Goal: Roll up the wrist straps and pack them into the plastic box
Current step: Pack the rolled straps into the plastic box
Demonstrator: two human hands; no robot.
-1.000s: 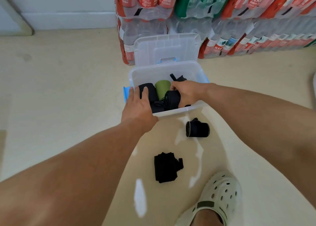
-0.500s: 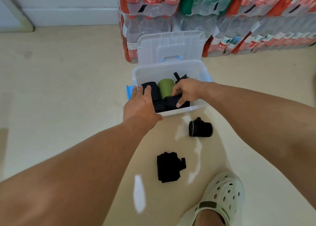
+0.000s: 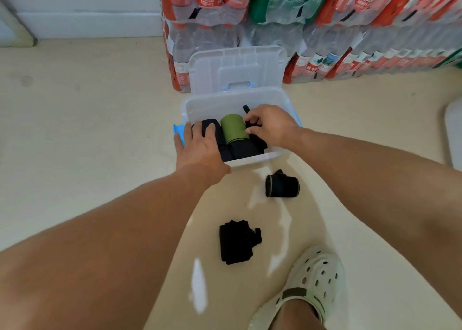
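A clear plastic box (image 3: 225, 102) with blue latches stands on the floor, and its lid (image 3: 237, 67) is tipped open behind it. Inside lie a green rolled strap (image 3: 233, 128) and several black rolled straps (image 3: 245, 149). My left hand (image 3: 200, 149) rests on the box's front-left rim, its straight fingers lying on a black roll. My right hand (image 3: 272, 124) is inside the box at the right, with fingers and thumb curled on a black strap beside the green roll. On the floor in front lie a rolled black strap (image 3: 282, 186) and an unrolled, bunched black strap (image 3: 237, 241).
Shrink-wrapped packs of water bottles (image 3: 325, 17) are stacked behind the box, and the lid leans on them. My foot in a pale clog (image 3: 310, 287) is at the bottom right. A white object (image 3: 453, 134) shows at the right edge. Beige floor stretches away to the left.
My right hand has moved from the front black roll back to the right of the green roll, where it pinches a strap. My left hand has stayed on the front-left rim.
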